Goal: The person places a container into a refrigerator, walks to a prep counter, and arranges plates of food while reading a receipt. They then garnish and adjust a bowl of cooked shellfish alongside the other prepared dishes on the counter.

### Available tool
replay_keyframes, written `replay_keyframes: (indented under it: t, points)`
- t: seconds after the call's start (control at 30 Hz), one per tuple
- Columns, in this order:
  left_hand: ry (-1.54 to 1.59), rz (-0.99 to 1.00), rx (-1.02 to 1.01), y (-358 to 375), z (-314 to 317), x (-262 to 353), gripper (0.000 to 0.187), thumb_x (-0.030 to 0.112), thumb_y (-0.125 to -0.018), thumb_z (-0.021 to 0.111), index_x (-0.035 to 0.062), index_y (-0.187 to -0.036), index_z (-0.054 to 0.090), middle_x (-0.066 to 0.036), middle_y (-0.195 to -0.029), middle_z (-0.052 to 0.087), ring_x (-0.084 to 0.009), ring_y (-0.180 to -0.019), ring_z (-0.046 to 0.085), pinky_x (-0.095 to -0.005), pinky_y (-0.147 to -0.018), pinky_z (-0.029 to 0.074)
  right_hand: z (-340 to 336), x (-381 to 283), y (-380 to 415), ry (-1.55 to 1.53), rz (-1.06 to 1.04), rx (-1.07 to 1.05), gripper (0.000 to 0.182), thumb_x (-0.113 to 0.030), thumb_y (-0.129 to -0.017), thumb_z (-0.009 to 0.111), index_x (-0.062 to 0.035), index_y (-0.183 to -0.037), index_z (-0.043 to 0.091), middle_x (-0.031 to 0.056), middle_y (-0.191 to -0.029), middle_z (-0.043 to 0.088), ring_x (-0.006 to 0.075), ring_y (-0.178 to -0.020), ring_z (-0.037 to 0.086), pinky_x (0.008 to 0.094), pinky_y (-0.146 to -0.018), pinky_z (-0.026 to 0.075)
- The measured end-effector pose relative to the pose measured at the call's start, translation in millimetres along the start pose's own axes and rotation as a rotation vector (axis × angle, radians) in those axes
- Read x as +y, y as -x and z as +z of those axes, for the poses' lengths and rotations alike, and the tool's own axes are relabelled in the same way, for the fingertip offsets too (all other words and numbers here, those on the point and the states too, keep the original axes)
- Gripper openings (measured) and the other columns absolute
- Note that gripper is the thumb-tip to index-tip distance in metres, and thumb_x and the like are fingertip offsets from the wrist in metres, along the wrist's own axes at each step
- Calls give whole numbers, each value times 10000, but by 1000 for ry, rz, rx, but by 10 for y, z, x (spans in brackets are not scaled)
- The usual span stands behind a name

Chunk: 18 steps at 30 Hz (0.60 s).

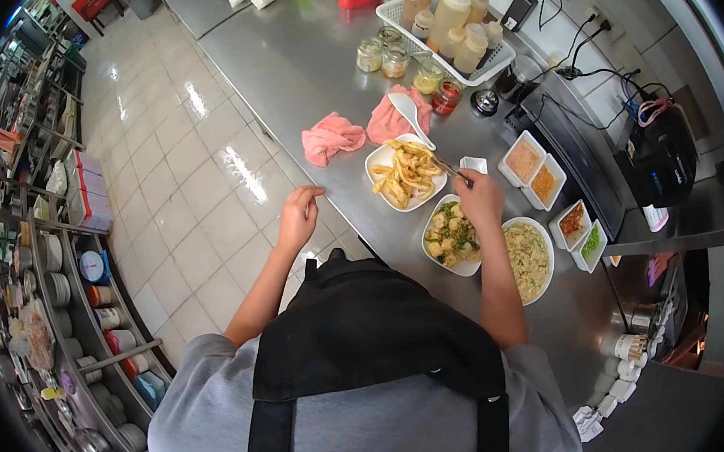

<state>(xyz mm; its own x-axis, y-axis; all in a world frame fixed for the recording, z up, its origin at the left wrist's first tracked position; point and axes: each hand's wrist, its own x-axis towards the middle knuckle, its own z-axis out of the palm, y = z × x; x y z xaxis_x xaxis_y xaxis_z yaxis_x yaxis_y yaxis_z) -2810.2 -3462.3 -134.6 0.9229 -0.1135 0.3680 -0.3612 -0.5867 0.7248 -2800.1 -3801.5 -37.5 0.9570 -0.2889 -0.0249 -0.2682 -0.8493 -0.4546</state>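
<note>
Right hand [478, 197]: fingers closed on chopsticks [447, 167], tips at fries plate [385, 156] three o'clock, arranging. Left hand [297, 216]: empty, fingers loosely curled, steadying on counter [306, 75] edge, nine o'clock of plate.

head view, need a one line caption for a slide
Right hand holds chopsticks over a plate of fried strips while the left hand rests on the steel counter edge.

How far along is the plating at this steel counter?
Looks done: two bowls sit filled, the garnished tofu-like dish and the pale noodle-like bowl. In hand: the right hand works tongs at the fried pieces on the white plate; the left hand rests on the counter edge. Garnish trays wait nearby.
</note>
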Motion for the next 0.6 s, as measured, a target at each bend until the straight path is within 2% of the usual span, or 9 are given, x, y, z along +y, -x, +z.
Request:
replay_keyframes:
  t: [0.2, 0.27, 0.3, 0.37, 0.47, 0.6]
  points:
    - [-14, -48, -53, 178, 27, -76, 187, -56, -790, 530, 14, -923, 640, -132, -954, 642, -327, -902, 595, -384, -804, 474, -138, -99, 100, -57, 54, 16, 304, -308, -816, 599, -141, -1050, 696, 146, -817, 682, 296, -793, 659, 388, -724, 509]
    - [-19, -37, -60, 200, 49, -75, 188, -55, -789, 529, 16, -923, 640, -132, -956, 642, -328, -894, 594, -387, -801, 474, -128, -87, 112, -96, 24, 72, 329, -320, -800, 620, -116, -1046, 697, 128, -713, 661, 268, -664, 644, 371, -629, 484]
    - [-25, -27, -65, 208, 57, -67, 190, -54, -789, 529, 18, -924, 641, -132, -957, 641, -329, -887, 593, -389, -798, 473, -143, -99, 125, -96, 26, 72, 329, -320, -800, 620, -116, -1046, 697, 128, -713, 661, 268, -664, 644, 371, -629, 484]
    - [-15, -23, -79, 206, 61, -52, 191, -55, -788, 528, 19, -924, 641, -131, -956, 641, -330, -884, 593, -390, -797, 473, -186, -154, 156, -91, 38, 24, 302, -311, -808, 603, -148, -1041, 702, 132, -792, 685, 292, -762, 660, 383, -713, 512]
    - [-5, -18, -96, 180, 57, -44, 195, -57, -787, 526, 21, -924, 642, -128, -954, 641, -331, -880, 592, -390, -794, 473, -106, -130, 204, -76, 21, -57, 305, -319, -802, 605, -146, -1033, 705, 124, -796, 688, 293, -764, 660, 382, -717, 512]
    - [-12, -33, -120, 184, 73, -86, 198, -56, -787, 525, 21, -925, 644, -129, -951, 640, -331, -873, 592, -392, -785, 476, -25, -64, 226, -88, 41, -35, 313, -329, -799, 606, -143, -1030, 705, 120, -798, 688, 295, -770, 660, 381, -720, 512]
